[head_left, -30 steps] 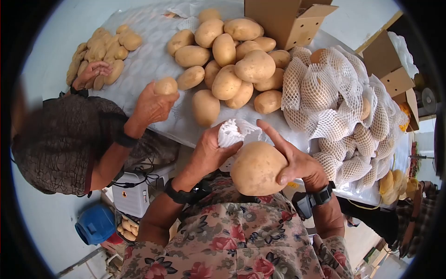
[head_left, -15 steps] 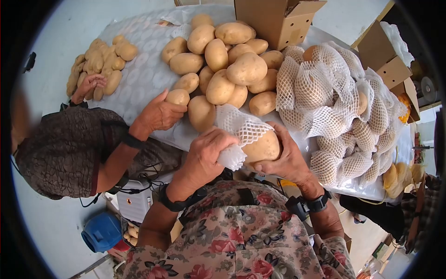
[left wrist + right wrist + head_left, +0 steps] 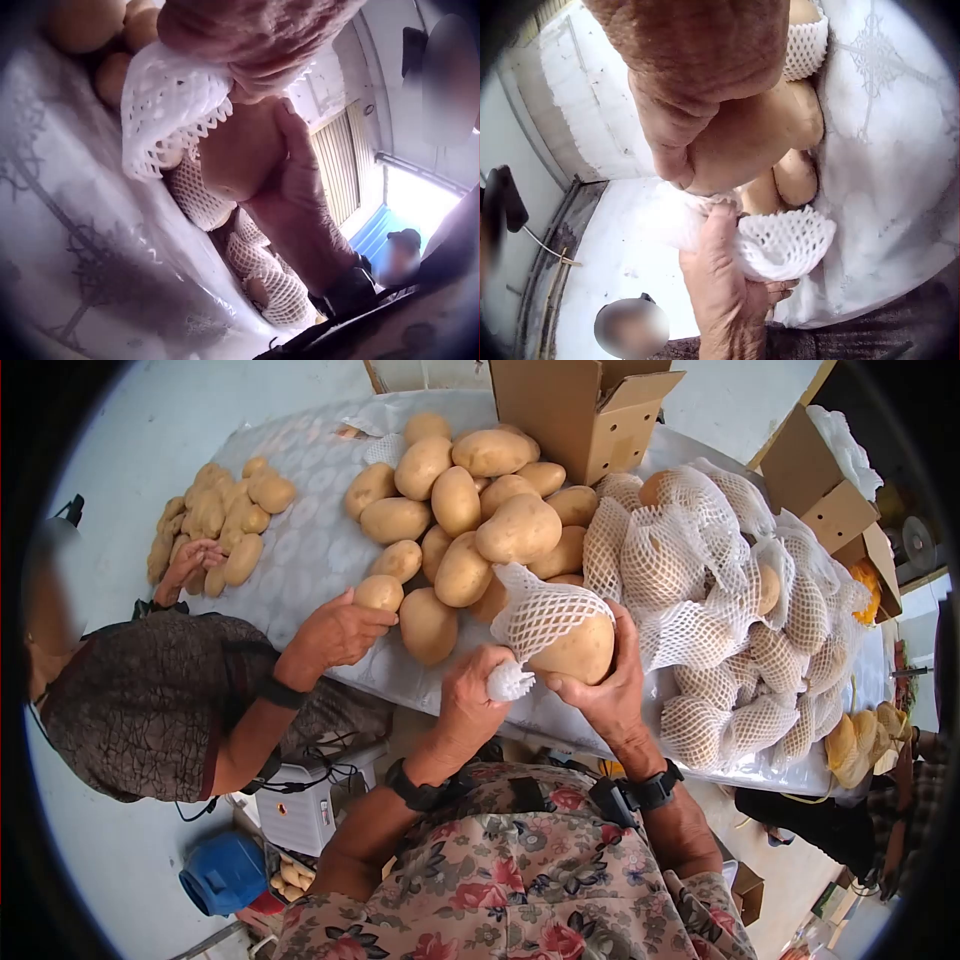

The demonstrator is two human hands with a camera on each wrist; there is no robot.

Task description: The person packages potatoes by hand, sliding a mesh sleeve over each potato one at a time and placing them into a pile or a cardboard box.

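A large potato (image 3: 577, 652) is in my right hand (image 3: 612, 690), whose fingers and thumb grip its right side. A white foam net sleeve (image 3: 537, 612) covers the potato's upper left part, leaving the lower right bare. My left hand (image 3: 472, 692) pinches the bunched end of the sleeve at the potato's left. In the right wrist view, the sleeve (image 3: 787, 244) hangs loose and wide beside the left thumb. From the left wrist, the potato (image 3: 240, 154) shows its bare skin between the sleeve and the right thumb.
Bare potatoes (image 3: 455, 500) are heaped behind my hands, and several netted potatoes (image 3: 665, 560) pile up at the right. A cardboard box (image 3: 560, 420) stands at the back. On the left, another person's hand (image 3: 335, 630) holds a small potato (image 3: 379, 593) near a further heap (image 3: 215, 510).
The foam sleeve, bunched in my left hand a second ago, now lies over part of the potato. My right hand has brought the potato up and over to the sleeve.
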